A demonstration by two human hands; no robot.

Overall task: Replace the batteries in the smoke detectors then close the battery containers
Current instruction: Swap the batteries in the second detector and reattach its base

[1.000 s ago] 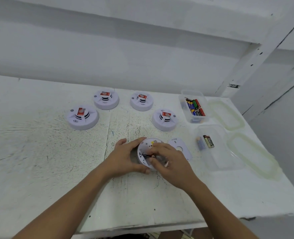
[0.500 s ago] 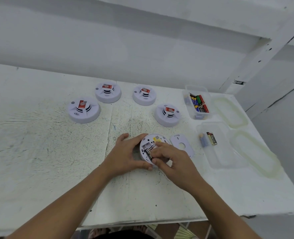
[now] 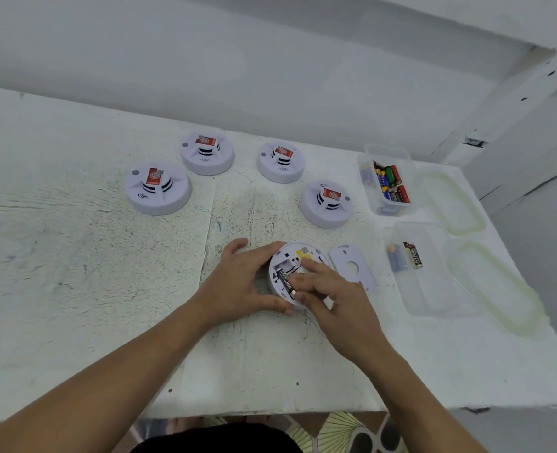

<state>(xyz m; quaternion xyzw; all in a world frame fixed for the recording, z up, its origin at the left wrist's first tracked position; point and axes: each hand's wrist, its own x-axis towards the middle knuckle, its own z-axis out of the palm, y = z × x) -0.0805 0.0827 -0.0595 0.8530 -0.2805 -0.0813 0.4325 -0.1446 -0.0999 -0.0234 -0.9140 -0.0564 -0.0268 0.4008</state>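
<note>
- We've got the open detector (image 3: 283, 254) flipped on its back near the front middle of the table (image 3: 74, 273), so the battery bay faces up at us.
- The left hand (image 3: 241, 282) wraps the detector's left rim, thumb on the near edge and fingers curled over the far side. Our guess is that it stops the thing sliding or spinning while the other hand pushes.
- The right hand (image 3: 332, 299) comes in from the right, with thumb and forefinger narrowed onto the battery (image 3: 283, 278) lying along the left side of the bay. It looks like we're seating it, but we can't tell if it's fully home.
- The detector itself is round and white, with a yellow sticker towards the far edge of its back. Part of the bay hides under the fingers, so we can't count cells.
- The back cover (image 3: 352, 268) lies flat just to the right, not touching, handy for closing up.
- 4 more detectors (image 3: 158, 188) sit dome-up further back, each with a red tag on top. No way to say from here if they're done.
- Over on the right, 1 clear tub (image 3: 385, 148) holds a pile of mixed batteries and the nearer tub (image 3: 427, 289) holds just 2. Their 2 lids (image 3: 453, 204) lie beside them. Probably 1 tub is for fresh cells and 1 for old, but we can't tell which.
</note>
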